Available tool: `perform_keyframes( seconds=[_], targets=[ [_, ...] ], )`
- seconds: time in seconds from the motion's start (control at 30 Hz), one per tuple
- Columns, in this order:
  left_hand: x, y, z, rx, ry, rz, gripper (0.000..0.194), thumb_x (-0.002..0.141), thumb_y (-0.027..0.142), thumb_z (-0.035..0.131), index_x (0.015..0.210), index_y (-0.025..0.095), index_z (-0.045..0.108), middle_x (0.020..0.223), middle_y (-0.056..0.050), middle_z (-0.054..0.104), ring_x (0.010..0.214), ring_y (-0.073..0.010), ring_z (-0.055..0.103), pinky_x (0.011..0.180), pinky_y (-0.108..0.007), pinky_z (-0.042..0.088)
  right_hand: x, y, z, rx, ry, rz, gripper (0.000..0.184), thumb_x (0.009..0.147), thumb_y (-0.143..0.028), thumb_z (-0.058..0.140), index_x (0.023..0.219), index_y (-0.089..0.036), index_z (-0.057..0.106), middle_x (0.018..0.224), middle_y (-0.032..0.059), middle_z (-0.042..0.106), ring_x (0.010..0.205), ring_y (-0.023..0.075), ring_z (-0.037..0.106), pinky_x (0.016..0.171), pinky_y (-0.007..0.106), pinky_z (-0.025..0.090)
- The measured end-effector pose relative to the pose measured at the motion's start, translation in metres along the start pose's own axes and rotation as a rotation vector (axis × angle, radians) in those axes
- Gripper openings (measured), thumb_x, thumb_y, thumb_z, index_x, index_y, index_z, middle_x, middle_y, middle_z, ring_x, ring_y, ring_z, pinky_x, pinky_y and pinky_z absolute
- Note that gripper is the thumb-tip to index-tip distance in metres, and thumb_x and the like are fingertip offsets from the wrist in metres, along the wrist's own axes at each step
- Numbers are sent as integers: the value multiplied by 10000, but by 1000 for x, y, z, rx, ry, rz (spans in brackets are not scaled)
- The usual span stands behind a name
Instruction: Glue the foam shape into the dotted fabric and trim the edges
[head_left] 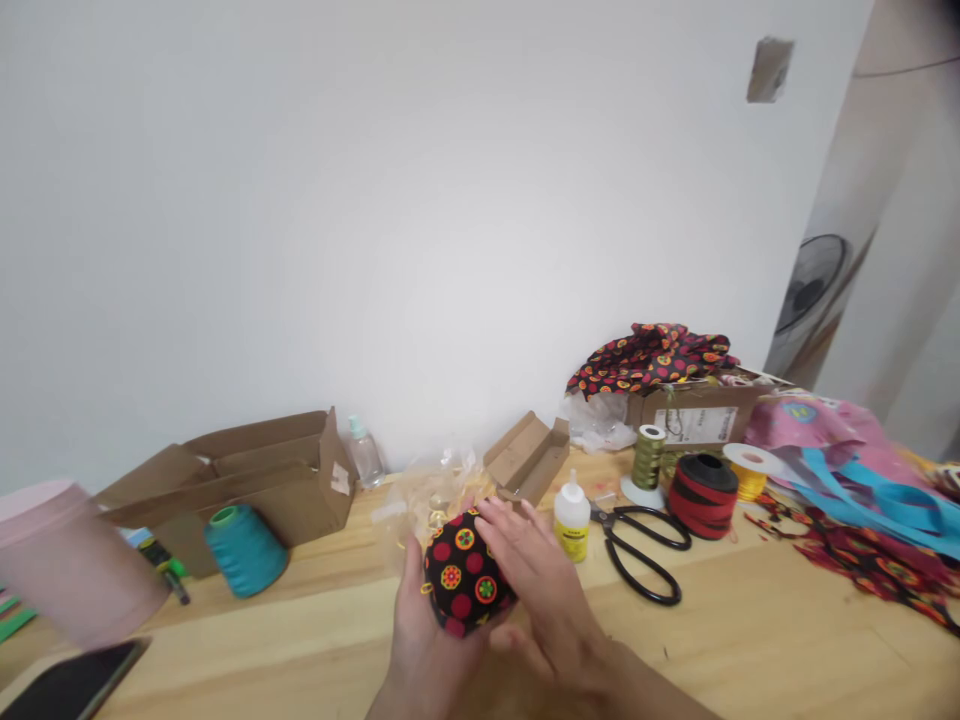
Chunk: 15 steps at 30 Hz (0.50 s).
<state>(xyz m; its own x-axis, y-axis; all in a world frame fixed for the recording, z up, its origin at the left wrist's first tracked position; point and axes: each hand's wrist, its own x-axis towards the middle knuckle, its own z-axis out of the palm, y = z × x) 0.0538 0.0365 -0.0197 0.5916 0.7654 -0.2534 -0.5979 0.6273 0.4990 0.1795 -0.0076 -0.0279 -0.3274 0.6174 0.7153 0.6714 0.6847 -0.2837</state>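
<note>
A round, fabric-covered piece (459,572), black with red dots and bright flower patterns, sits between my two hands above the wooden table. My left hand (424,640) cups it from the left and below, thumb along its side; the other left fingers are mostly hidden behind it. Flat against its upper right side lies my right hand (544,590), fingers stretched out. A small yellow loop (426,589) sticks out at the piece's left edge. Just right of my hands stand a white glue bottle (572,520) with a yellow label and black-handled scissors (645,550).
Left are a pink container (67,560), a phone (75,685), a teal thread cone (244,550) and an open cardboard box (262,500). Behind my hands lie a clear plastic bag (409,490) and a small box (529,455). Thread spools (701,495) and patterned fabric (652,360) occupy the right.
</note>
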Motion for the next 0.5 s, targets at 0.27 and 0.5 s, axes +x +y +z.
perform_keyframes(
  seconds=[0.27,0.5],
  targets=[
    [1,-13,6,-84,-46,103,542,699,589,451,1022,193,630,959,-123,681,1011,-275,559,926,-430,360,-1,-10,14,-51,-375,32,781,770,-555,406,1363,-120,143,1448,92,90,1310,250,34,1060,437,78],
    [1,-15,0,-183,-64,92,550,725,561,450,1085,169,591,984,-125,676,1033,-277,546,962,-440,316,-5,-2,19,-71,-326,7,781,767,-563,424,1360,-131,158,1442,89,125,1307,251,80,1056,428,123]
  ],
)
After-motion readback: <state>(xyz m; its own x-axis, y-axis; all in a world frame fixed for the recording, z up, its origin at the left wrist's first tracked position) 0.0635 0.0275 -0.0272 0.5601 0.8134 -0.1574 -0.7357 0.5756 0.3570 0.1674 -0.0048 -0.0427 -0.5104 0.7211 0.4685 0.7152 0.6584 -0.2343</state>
